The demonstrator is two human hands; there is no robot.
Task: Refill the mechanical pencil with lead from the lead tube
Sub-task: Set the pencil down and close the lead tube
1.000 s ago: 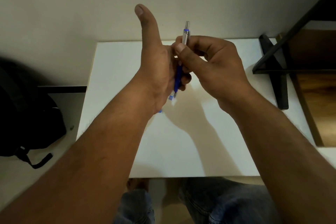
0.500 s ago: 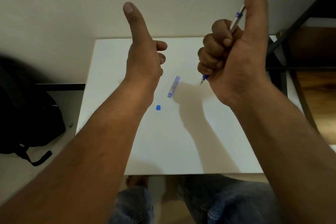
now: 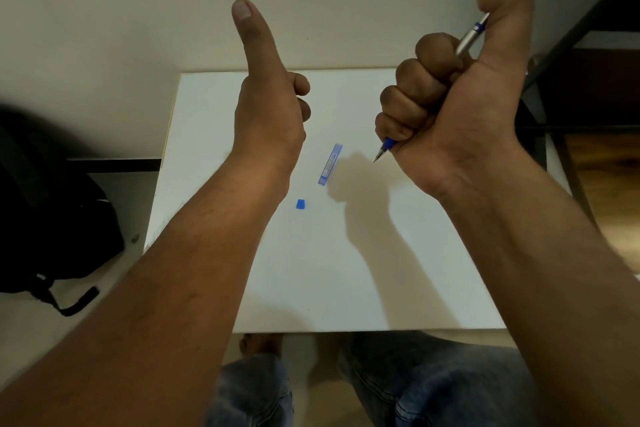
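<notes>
- Pencil [image 3: 467, 40] gripped in closed right hand [image 3: 450, 107], tip down and left above the table [image 3: 346, 270], silver end up against raised thumb.
- Lead tube [image 3: 330, 165] flat on the table, between both hands, apart from each.
- Small blue cap [image 3: 301, 204] loose, just below the tube; likely the tube's lid, so tube probably open.
- Left hand [image 3: 270, 104] curled shut around nothing, thumb up.
- Judged: refill looks done or paused.
- To finish well: click to check lead feeds, then recap tube gently, keeping it level.
</notes>
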